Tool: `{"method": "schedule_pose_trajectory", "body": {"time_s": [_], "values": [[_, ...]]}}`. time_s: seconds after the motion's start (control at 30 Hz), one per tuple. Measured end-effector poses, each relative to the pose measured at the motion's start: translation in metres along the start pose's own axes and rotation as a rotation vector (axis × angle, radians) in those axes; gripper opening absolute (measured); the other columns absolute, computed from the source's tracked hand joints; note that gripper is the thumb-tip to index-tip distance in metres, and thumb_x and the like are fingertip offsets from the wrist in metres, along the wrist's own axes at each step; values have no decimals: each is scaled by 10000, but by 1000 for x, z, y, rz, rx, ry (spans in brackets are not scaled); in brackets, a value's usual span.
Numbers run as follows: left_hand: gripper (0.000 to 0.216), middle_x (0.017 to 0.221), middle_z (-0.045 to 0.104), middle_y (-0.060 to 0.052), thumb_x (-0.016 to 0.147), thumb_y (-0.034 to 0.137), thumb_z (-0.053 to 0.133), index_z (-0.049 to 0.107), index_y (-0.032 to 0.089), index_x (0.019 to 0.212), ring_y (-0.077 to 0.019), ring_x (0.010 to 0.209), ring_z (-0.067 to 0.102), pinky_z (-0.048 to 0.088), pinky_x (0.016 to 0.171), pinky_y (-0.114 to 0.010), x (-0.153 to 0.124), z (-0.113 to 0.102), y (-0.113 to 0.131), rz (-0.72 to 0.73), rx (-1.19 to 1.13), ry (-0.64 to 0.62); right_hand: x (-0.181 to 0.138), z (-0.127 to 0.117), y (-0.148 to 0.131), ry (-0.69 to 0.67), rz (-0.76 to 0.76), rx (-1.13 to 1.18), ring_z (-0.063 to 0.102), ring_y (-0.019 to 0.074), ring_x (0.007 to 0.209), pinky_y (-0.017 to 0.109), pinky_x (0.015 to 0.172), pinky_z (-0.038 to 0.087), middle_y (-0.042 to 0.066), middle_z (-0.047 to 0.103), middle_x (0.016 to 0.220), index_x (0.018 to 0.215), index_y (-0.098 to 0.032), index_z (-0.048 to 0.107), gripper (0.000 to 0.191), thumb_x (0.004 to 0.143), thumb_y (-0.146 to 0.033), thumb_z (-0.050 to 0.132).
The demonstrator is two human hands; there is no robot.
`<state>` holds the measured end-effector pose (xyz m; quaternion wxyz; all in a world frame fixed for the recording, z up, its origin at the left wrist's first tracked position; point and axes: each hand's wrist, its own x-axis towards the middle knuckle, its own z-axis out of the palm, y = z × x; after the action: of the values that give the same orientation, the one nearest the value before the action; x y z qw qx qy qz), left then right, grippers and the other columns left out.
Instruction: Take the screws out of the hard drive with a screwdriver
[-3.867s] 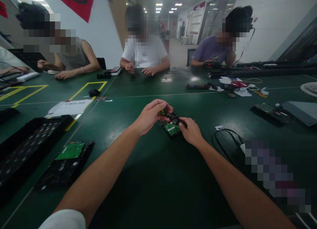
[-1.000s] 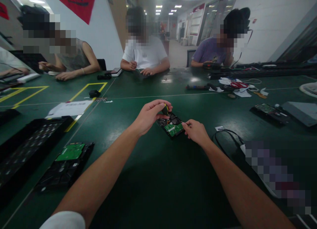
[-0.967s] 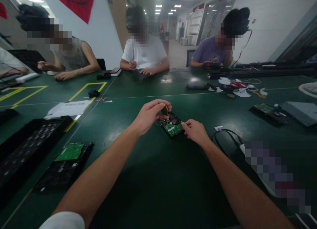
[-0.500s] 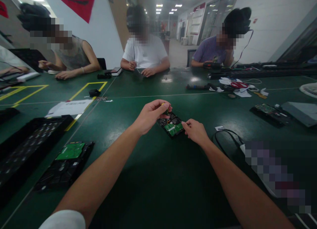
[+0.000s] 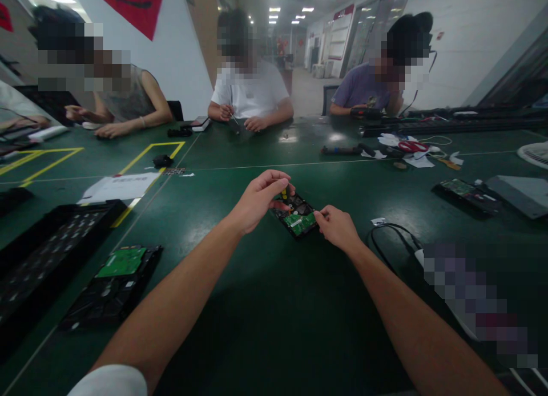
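Note:
A black hard drive with a green circuit board facing up lies on the green table straight ahead. My left hand is closed round a small screwdriver with a yellow-and-black handle, held upright over the drive's far end. My right hand rests at the drive's right edge with its fingers curled and pinched against it, steadying it.
A second hard drive and a black tray lie at the near left, with a white paper beyond. A black cable curls at the right. Another drive and clutter lie far right. Three people sit across the table.
My left hand's fingers have shifted on the screwdriver, as if turning it, and its handle shows a little more. My right hand slid off the board to the drive's right edge.

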<state>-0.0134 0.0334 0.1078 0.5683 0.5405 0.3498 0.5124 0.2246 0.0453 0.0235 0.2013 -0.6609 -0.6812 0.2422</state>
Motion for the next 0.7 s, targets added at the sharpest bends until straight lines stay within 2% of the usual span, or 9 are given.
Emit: {"method": "schedule_pose_trajectory", "body": {"time_s": [0.13,0.27,0.37,0.5,0.7], "values": [[218,1006,733,-91,915,348,689,588,196,1035,-232,981,702,619,695,-337,0,1,1,-35,-73,47,1,1,2,1,-22,-18,687,184,650,283,630,455,44,750,792,971,-214,677,296,1042,-455,521],[173,1088,710,-105,922,332,652,673,173,984,-234,1044,665,637,757,-355,0,1,3,-18,-38,28,2,2,4,-3,-16,-21,688,179,653,276,618,446,37,750,789,965,-217,672,312,1046,-470,508],[217,1045,687,-103,935,345,633,739,159,972,-229,1026,642,639,786,-356,0,-1,4,2,-18,1,3,3,4,-4,-12,-15,689,181,658,277,612,440,34,749,791,959,-220,669,315,1045,-478,508],[263,997,684,-102,951,385,635,752,152,991,-224,1001,643,634,834,-373,0,-2,2,-4,-41,-54,2,3,4,4,-13,-12,687,179,660,279,617,437,33,748,785,947,-221,663,295,1037,-464,522],[322,1009,681,-77,898,480,742,761,174,997,-194,964,631,610,816,-338,0,0,-3,26,46,-48,2,2,3,-2,-19,-17,677,175,646,278,620,439,28,744,772,945,-222,661,308,1040,-476,514]]}}
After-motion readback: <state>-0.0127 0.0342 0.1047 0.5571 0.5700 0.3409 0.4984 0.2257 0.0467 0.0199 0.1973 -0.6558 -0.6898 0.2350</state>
